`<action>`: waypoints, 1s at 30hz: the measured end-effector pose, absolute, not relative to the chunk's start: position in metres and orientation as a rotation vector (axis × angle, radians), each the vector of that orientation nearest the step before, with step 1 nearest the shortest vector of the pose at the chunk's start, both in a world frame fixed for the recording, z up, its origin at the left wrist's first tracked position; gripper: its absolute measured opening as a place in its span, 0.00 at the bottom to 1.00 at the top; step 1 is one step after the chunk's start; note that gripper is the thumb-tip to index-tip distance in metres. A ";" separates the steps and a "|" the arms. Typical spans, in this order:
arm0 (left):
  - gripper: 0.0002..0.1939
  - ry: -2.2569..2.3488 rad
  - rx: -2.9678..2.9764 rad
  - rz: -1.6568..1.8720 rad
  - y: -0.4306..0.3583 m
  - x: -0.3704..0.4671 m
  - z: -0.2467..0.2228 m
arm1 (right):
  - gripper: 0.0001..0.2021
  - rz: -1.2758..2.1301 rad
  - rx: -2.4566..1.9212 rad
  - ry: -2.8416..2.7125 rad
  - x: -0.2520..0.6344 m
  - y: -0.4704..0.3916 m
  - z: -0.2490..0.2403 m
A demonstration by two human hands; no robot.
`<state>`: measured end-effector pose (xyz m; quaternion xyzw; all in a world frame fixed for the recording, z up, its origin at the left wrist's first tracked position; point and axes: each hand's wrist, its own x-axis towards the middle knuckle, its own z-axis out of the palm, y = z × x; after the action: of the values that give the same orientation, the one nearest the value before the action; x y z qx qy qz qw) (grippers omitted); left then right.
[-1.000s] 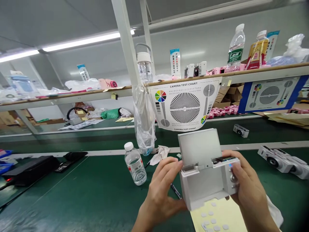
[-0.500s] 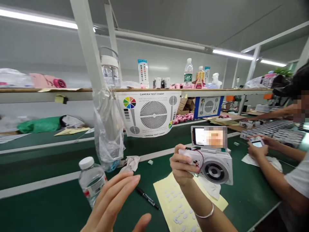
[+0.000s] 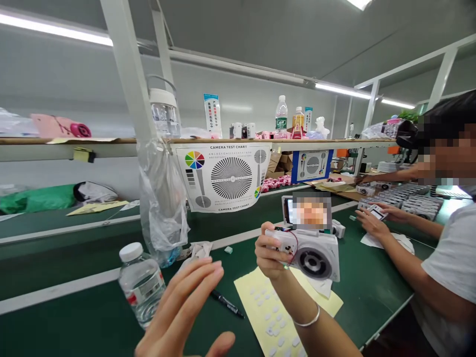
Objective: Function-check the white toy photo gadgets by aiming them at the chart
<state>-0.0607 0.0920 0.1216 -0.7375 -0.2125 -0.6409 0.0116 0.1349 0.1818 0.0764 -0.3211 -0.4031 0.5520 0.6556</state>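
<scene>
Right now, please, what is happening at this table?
The right hand holds a white camera above the table, its screen raised. The left hand is open and empty. At right, a co-worker holds a small device with a screen. A yellow sheet bears small white pieces.

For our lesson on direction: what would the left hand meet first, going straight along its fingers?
The left hand would probably meet the hanging test chart near its lower right corner, though one view leaves depth unclear.
</scene>
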 end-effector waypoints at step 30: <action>0.46 -1.059 -2.440 -1.190 0.126 -0.046 0.115 | 0.18 1.202 -0.718 -1.146 0.169 0.139 0.100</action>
<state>-0.0460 0.1264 0.1152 -0.8320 -0.3609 -0.4057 0.1135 0.1694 0.1391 0.1004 -0.3119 -0.4978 0.5224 0.6181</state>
